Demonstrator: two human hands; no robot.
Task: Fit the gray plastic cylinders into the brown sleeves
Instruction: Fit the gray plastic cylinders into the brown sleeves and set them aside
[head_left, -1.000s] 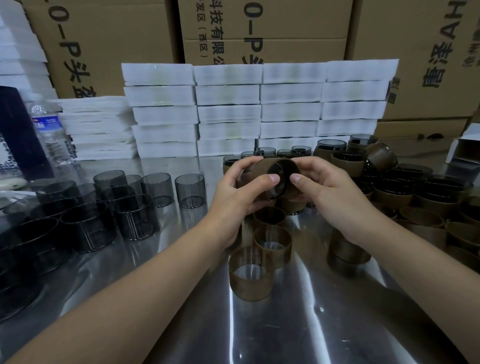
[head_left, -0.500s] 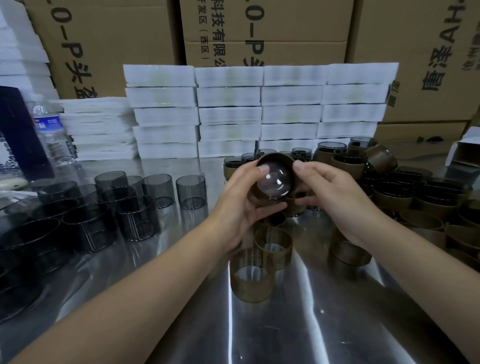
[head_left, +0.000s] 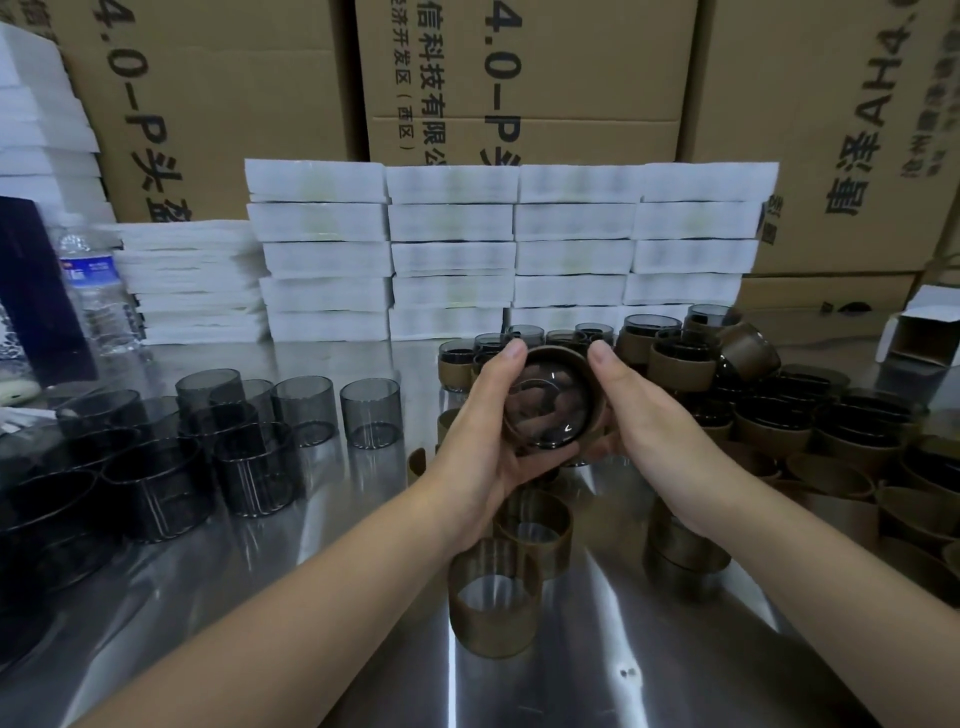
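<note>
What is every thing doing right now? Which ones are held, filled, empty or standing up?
Brown sleeve: held up, tipped toward the camera, filled.
Gray cylinder: sitting inside that sleeve.
Left hand: grips the sleeve.
Right hand: grips the sleeve's other side.
Loose cylinders: upright on the table, no sleeves.
Empty sleeves: upright, nothing inside.
Finished pieces: piled at right, one tipped over.
Water bottle: upright.

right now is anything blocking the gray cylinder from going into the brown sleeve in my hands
Nothing visible does: the gray cylinder already sits inside the brown sleeve, which the left hand and right hand hold from both sides.
</note>
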